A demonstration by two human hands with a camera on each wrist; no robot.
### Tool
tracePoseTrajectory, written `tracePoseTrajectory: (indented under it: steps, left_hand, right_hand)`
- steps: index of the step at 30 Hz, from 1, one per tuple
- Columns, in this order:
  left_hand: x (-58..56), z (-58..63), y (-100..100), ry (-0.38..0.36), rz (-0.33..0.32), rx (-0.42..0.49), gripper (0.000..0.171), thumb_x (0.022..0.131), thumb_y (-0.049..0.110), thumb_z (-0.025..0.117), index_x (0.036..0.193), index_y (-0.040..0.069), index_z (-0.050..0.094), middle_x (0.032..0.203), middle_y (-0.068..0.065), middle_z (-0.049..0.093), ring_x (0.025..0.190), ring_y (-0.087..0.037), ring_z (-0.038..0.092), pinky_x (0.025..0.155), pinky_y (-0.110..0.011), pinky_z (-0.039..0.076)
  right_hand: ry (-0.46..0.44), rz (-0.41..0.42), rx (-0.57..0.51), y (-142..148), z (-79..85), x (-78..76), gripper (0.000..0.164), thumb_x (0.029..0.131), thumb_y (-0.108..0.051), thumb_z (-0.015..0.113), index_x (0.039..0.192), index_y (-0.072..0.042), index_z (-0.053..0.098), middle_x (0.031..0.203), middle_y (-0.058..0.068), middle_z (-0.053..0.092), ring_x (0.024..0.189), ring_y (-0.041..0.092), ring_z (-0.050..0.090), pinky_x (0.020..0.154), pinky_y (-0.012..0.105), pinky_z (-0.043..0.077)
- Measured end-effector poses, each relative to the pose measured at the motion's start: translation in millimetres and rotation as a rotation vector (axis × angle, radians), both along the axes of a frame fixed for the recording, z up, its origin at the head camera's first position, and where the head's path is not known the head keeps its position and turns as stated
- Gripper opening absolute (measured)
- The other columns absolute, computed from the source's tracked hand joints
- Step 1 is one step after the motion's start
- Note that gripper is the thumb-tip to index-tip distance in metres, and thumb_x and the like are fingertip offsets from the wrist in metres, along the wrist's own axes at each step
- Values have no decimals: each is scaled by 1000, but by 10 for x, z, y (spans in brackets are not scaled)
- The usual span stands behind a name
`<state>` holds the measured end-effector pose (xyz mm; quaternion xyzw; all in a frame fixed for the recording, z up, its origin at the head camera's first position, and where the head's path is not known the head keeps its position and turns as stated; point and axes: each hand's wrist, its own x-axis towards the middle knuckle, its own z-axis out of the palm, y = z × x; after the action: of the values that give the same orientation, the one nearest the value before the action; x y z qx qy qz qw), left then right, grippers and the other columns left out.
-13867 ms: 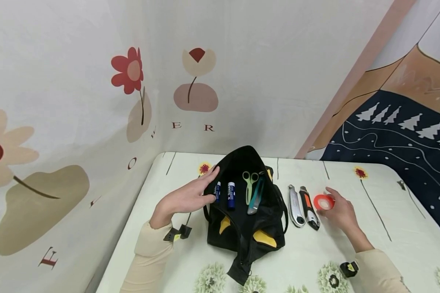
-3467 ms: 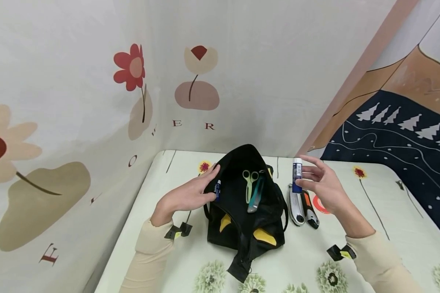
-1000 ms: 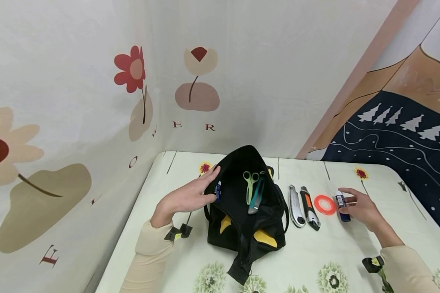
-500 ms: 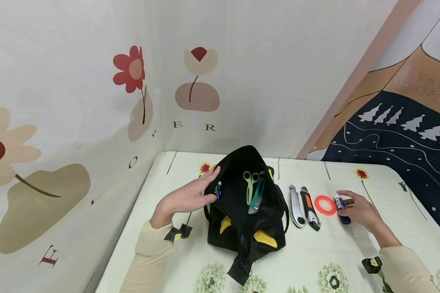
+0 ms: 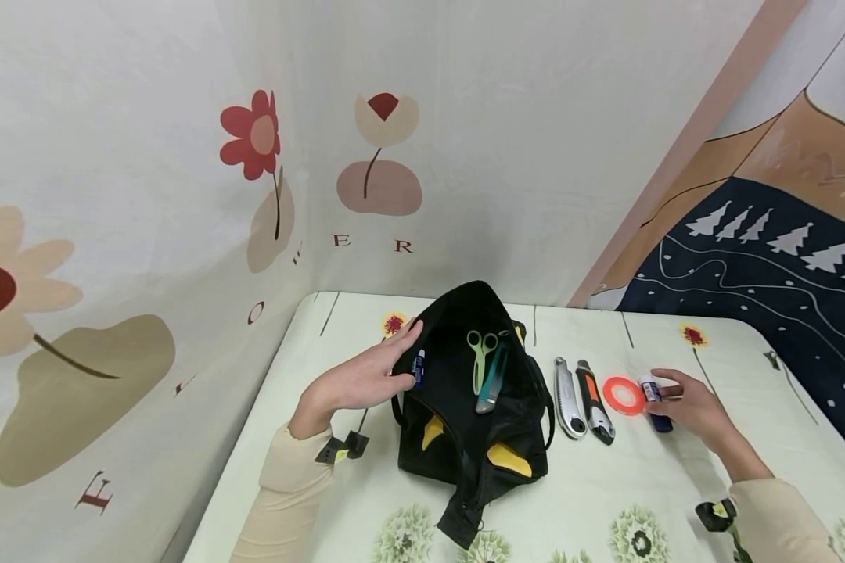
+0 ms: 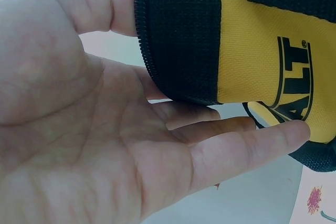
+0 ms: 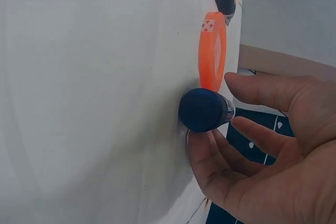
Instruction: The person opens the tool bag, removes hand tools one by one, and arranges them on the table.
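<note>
A black and yellow tool bag (image 5: 465,461) lies with its mouth open in the head view. My left hand (image 5: 366,375) holds its left edge between thumb and fingers; the zipper edge shows in the left wrist view. Inside are green scissors (image 5: 480,360), a teal utility knife (image 5: 491,379) and a small blue glue stick (image 5: 418,367). A larger blue glue stick (image 5: 660,422) with a white cap lies right of the tape. My right hand (image 5: 693,407) is around it; in the right wrist view the thumb stands apart from the glue stick (image 7: 200,109), fingers loose beside it.
Left of the larger glue stick, a roll of red-orange tape (image 5: 624,396), a black and orange utility knife (image 5: 595,403) and a silver utility knife (image 5: 569,399) lie in a row. The table (image 5: 366,508) has a flowered cloth and meets a printed wall behind.
The larger glue stick came out of the bag and was carried right, past the tape, onto the table. Over the last second, my right thumb and fingers loosen around it. My left hand stays put.
</note>
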<state>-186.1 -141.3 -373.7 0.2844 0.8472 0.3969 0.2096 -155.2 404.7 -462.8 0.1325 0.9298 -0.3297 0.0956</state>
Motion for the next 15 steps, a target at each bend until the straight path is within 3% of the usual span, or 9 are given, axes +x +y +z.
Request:
tracePoseTrajectory:
  steps: [3, 8, 15]
  left_hand:
    - [0, -2, 2, 0, -1, 1, 85, 108, 11, 52, 178, 3, 3, 185, -15, -6, 172, -35, -2, 135, -60, 12]
    - [-6, -5, 6, -5, -4, 6, 86, 108, 11, 52, 177, 2, 2, 185, -16, -7, 171, -35, -2, 135, -59, 13]
    - [-9, -9, 4, -1, -8, 12, 85, 108, 11, 52, 177, 1, 2, 185, -16, -7, 171, -35, -2, 135, -60, 13]
  right_hand:
    - [2, -15, 0, -8, 15, 16, 79, 98, -8, 81, 160, 14, 37, 136, 45, 55, 115, 53, 61, 87, 48, 61]
    - [0, -53, -5, -36, 61, 46, 80, 101, -13, 80, 162, 12, 36, 140, 45, 54, 121, 57, 58, 96, 61, 57]
    - [57, -75, -12, -159, 100, 81, 82, 103, -17, 76, 165, 13, 32, 150, 48, 44, 135, 62, 47, 107, 71, 50]
